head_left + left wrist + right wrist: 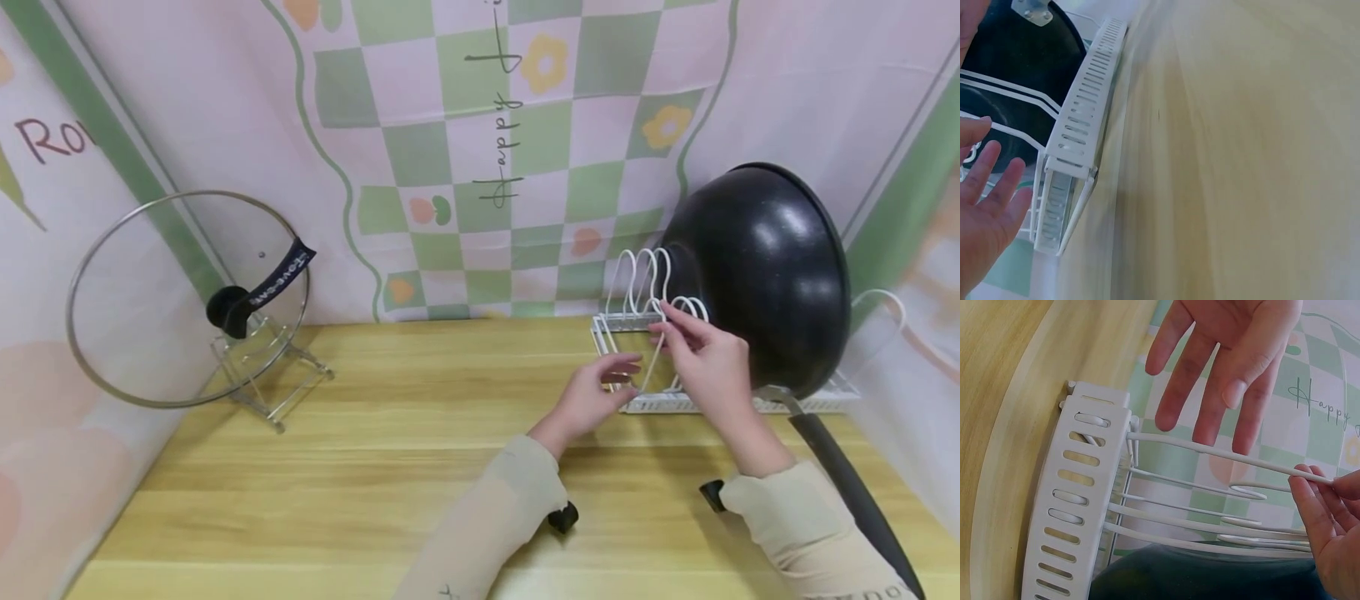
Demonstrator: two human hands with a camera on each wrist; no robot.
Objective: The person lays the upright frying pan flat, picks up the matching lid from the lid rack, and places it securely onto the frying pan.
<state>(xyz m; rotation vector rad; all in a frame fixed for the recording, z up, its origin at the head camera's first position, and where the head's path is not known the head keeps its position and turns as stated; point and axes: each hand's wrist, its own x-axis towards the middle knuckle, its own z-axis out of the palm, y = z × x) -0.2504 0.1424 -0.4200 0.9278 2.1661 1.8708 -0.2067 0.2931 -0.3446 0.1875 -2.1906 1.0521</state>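
Observation:
A white wire pan rack (pixel 660 405) with slotted rails stands at the back right of the wooden table. My right hand (pixel 708 358) pinches the upper part of one of its wire dividers (pixel 1229 452) between thumb and fingers. Close to that divider's lower part is my left hand (pixel 588 396), its fingers spread and extended in the right wrist view, holding nothing. Several other looped dividers rise from the rack behind and beside my hands. A black wok (pixel 757 258) rests on edge in the rack's right part, its outer bottom toward the dividers.
The wok's long black handle (pixel 855 492) slants down to the front right, beside my right forearm. At the left, a glass lid (pixel 227 312) with a black knob and strip leans upright on a small wire stand (pixel 276 410). A patterned cloth (pixel 465 167) hangs behind the table.

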